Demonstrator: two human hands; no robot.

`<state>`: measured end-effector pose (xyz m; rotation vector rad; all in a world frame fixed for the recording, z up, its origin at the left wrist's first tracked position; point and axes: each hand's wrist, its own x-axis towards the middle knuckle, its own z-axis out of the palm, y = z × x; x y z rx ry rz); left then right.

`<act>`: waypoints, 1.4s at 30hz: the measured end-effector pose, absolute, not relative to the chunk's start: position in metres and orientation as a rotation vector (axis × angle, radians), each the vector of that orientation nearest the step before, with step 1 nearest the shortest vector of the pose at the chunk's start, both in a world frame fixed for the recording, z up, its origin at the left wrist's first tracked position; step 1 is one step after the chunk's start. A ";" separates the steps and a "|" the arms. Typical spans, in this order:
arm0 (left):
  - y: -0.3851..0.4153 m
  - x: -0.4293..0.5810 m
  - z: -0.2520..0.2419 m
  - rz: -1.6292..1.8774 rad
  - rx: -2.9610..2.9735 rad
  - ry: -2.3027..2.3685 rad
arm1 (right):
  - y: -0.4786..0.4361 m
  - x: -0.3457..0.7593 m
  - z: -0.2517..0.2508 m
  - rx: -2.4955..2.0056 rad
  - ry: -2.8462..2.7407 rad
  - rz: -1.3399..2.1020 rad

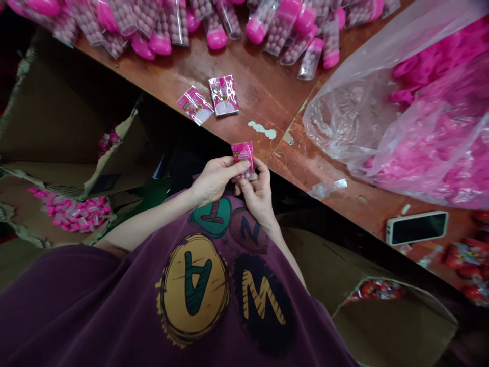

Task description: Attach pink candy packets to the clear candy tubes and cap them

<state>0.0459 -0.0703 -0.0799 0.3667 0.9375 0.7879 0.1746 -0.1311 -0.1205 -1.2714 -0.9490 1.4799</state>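
Observation:
A small pink foil packet is pinched upright between my left hand and my right hand, just in front of the wooden table's edge. Its lower part is hidden by my fingers. Two similar pink packets lie flat on the reddish-brown wooden table, a short way beyond my hands. Farther off, many clear tubes of pink-brown candy balls with bright pink caps lie in a heap.
A clear plastic bag of bright pink pieces sits on the table at right, near a smartphone and red packets. Open cardboard boxes stand below the table edge: pink packets at left, red packets at lower right.

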 end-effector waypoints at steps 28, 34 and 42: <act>-0.043 -0.109 -0.106 1.370 -0.103 1.544 | 0.010 0.117 -0.075 -1.182 -1.857 1.028; -0.003 -0.018 -0.112 1.037 0.297 1.366 | 0.116 0.096 -0.070 -1.199 -1.891 0.686; 0.009 -0.007 -0.110 1.044 0.355 1.331 | 0.168 0.048 -0.052 -1.299 -2.067 0.317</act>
